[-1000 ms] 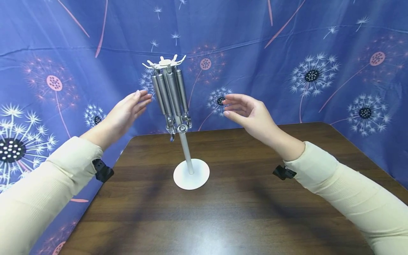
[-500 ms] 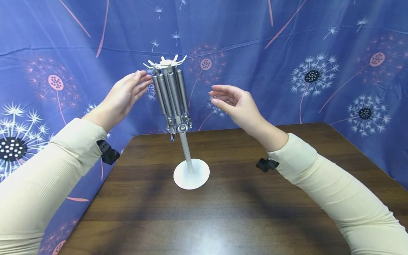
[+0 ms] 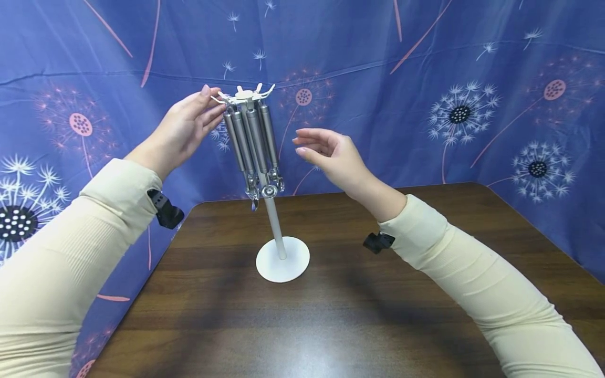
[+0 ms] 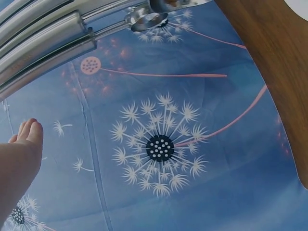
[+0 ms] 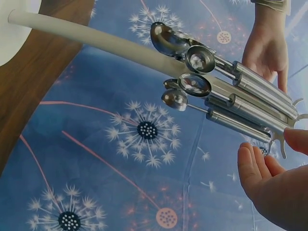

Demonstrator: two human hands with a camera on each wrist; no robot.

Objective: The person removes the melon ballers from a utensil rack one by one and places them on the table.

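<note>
A white stand (image 3: 275,223) with a round base and a ring of hooks (image 3: 244,95) at its top carries several steel utensils (image 3: 256,137). They hang by tubular handles; in the right wrist view, small round scoop-like bowls (image 5: 194,85) show at their lower ends. My left hand (image 3: 186,123) is at the left hooks, fingers relaxed and extended; whether the fingertips touch a hook or handle I cannot tell. Right of the utensils, my right hand (image 3: 339,158) hovers apart from them, holding nothing, fingers gently bent and thumb below them.
The stand's base (image 3: 283,273) rests on a dark brown wooden table (image 3: 302,325). Behind hangs a blue cloth (image 3: 359,63) printed with dandelions. Each cream sleeve has a black wrist camera (image 3: 165,209) near its cuff.
My left hand has risen from beside the handles to the level of the hooks. My right hand has moved left, closer to the utensils. The stand stays in place.
</note>
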